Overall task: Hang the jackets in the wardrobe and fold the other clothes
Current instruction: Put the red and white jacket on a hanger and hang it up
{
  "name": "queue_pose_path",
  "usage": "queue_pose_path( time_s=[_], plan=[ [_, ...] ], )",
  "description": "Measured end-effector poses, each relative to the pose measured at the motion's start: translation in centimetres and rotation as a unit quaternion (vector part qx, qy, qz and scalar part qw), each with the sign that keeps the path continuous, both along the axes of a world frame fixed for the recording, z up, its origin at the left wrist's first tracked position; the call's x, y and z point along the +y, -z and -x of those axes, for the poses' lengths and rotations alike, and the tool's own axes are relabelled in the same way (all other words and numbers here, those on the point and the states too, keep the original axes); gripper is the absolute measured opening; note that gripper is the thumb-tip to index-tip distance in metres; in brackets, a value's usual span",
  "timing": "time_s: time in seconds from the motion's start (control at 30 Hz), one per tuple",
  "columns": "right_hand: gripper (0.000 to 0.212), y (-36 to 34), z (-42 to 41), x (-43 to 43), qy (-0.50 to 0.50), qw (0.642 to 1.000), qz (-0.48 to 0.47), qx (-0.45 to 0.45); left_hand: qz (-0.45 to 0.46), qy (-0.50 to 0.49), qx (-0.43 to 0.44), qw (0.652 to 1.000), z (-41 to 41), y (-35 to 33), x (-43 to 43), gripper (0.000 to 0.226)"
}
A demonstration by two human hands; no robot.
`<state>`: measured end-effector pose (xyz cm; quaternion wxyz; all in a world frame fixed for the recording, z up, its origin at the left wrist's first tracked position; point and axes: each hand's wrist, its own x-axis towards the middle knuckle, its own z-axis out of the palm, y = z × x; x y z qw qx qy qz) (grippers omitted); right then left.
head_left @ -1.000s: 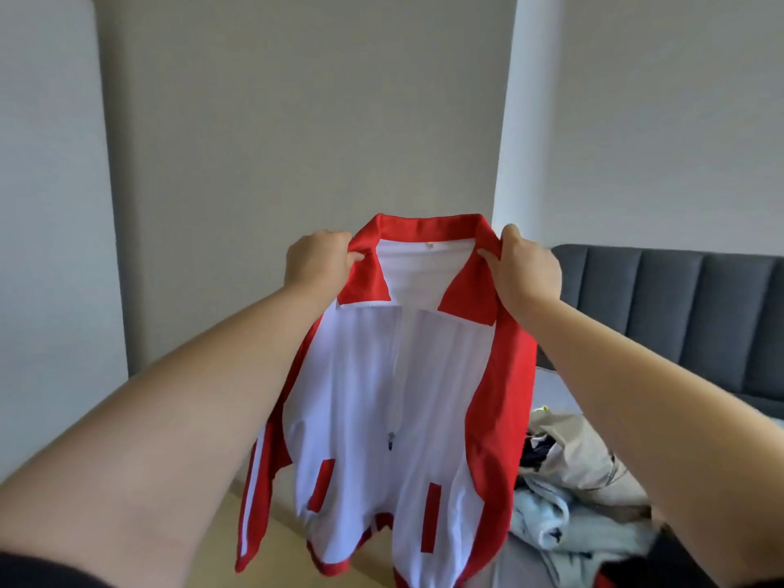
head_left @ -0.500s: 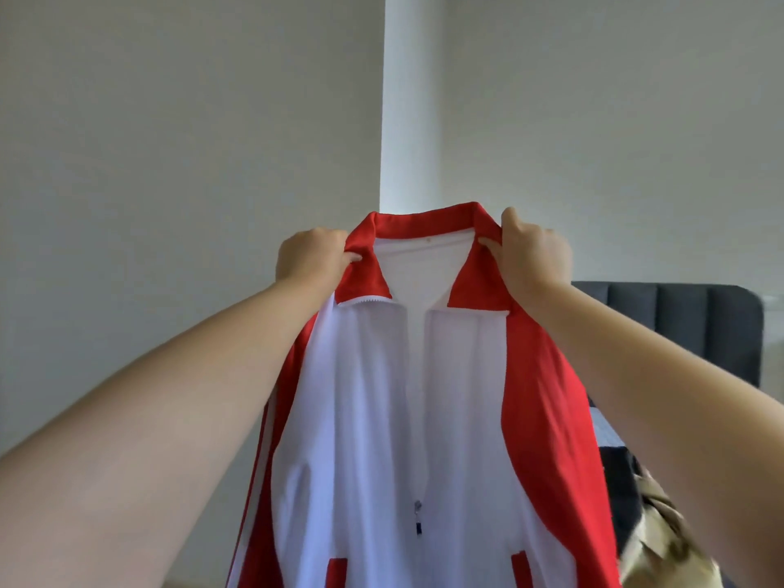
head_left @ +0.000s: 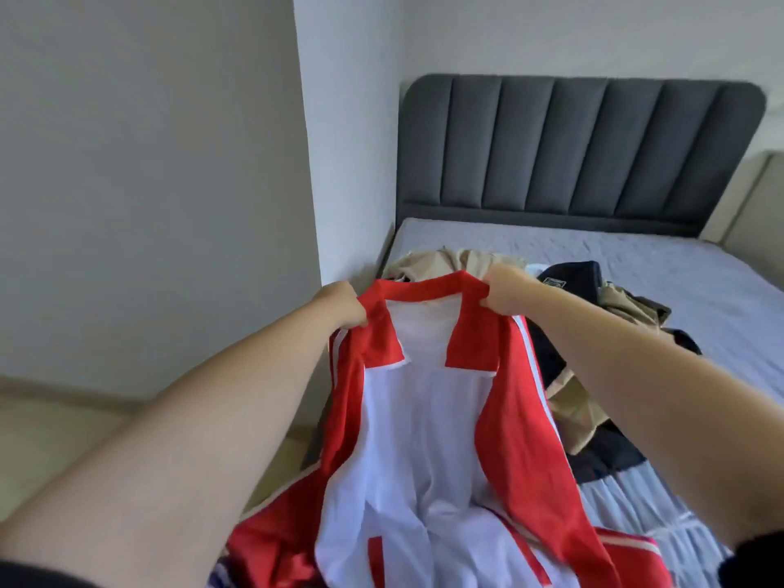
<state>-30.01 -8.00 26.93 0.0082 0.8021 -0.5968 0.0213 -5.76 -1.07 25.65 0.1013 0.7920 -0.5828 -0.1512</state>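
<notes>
The red-and-white jacket (head_left: pixel 428 418), held high against the wall 0.5 s ago with its body hanging straight down, now sits lower in the centre of the frame, and the view has swung onto the bed (head_left: pixel 700 290). The jacket's lower part bunches toward the bottom edge instead of hanging free. This suggests the garment is being lowered toward the mattress, perhaps to straighten it or fit a hanger; no hanger and no wardrobe are in view, so hanging is not yet done.

The left hand (head_left: pixel 339 305), left of centre, grips the left end of the red collar with curled fingers. The right hand (head_left: pixel 507 297), right of centre, pinches the right end of the collar, knuckles toward the headboard (head_left: pixel 581 146). Both forearms reach forward from the lower corners, spreading the collar between them.

A pile of other clothes (head_left: pixel 594 375), beige and dark, lies unfolded on the bed just behind and right of the jacket.
</notes>
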Motion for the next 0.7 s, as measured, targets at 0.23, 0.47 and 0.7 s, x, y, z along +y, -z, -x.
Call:
queue_pose_path(
  time_s=[0.23,0.47,0.7],
  plan=[
    [0.012,6.1,-1.7,-4.4,0.129,0.979,0.087,-0.129,0.081,-0.083,-0.037,0.993,-0.2,5.3,-4.2,0.008],
    [0.05,5.7,-3.5,-9.7,0.089,0.949,0.12,-0.277,0.233,-0.026,0.245,0.941,0.0,5.5,-10.2,0.045],
    [0.063,17.9,-5.3,-3.5,-0.015,0.982,0.024,-0.185,0.035,0.085,0.24,0.966,1.7,19.0,-5.3,0.084]
  ],
)
